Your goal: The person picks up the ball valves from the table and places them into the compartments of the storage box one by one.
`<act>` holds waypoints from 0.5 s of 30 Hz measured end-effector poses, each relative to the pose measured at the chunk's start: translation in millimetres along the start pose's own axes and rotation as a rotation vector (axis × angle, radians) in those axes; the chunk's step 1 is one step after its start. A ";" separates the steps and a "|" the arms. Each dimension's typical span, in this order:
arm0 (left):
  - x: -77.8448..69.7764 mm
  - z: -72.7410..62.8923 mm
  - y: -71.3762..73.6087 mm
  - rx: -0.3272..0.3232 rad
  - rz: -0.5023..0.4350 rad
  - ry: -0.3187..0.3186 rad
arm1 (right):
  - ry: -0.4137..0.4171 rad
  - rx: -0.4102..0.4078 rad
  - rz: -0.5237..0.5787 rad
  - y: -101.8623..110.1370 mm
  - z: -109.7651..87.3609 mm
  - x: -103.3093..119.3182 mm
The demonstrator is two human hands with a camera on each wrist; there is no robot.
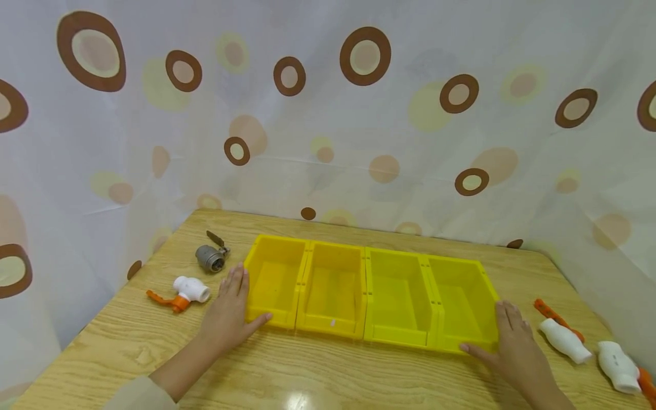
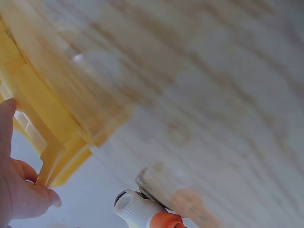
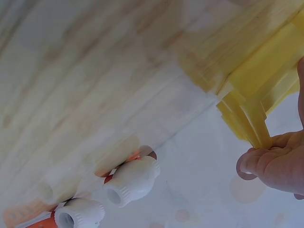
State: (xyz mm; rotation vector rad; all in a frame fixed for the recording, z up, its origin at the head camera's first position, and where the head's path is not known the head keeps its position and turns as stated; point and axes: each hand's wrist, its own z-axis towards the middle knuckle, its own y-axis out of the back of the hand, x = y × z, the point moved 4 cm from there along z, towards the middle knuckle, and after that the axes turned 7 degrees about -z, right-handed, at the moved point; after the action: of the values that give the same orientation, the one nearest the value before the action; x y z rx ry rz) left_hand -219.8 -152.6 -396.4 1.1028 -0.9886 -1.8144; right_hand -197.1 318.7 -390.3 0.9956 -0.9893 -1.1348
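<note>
White cloth (image 1: 318,134), printed with brown, tan and yellow circles, is hung behind a wooden table (image 1: 318,370), on which four yellow bins (image 1: 365,293) are set side by side in one row, slightly slanted, the right end nearer. At the ends of the row, two hands are placed. The left hand (image 1: 230,307) is laid against the outer side of the leftmost bin, its fingers nearly straight and together, its thumb stretched out to the front rim; the forearm behind it is covered partly by a pale sleeve (image 1: 140,397). The right hand (image 1: 517,347) is posed likewise at the rightmost bin. Both are spread rather than clenched, and the row is touched from either end. Four valves are counted: one white valve (image 1: 191,289) is seen left of the left hand, while a second white valve (image 1: 565,340) and a third white valve (image 1: 618,367) are seen right of the right hand, all three fitted with orange handles; one metal valve (image 1: 210,258) is seen behind the first.
</note>
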 end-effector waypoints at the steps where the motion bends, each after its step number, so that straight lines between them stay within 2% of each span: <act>1: -0.3 -0.2 0.3 0.000 0.001 0.000 | 0.003 -0.002 0.000 0.2 -0.5 0.2; 7: -1.0 -2.1 0.5 0.002 0.011 0.004 | 0.005 -0.015 -0.022 2.3 -1.9 1.4; 15: -0.5 -4.6 -0.4 0.010 0.005 0.018 | -0.011 0.022 -0.023 3.0 -4.4 1.8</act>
State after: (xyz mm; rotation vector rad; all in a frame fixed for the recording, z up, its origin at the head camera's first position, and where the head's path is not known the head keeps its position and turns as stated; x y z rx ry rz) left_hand -215.5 -153.0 -398.1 1.1195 -0.9908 -1.7944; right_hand -191.9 317.9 -388.4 1.0218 -1.0032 -1.1512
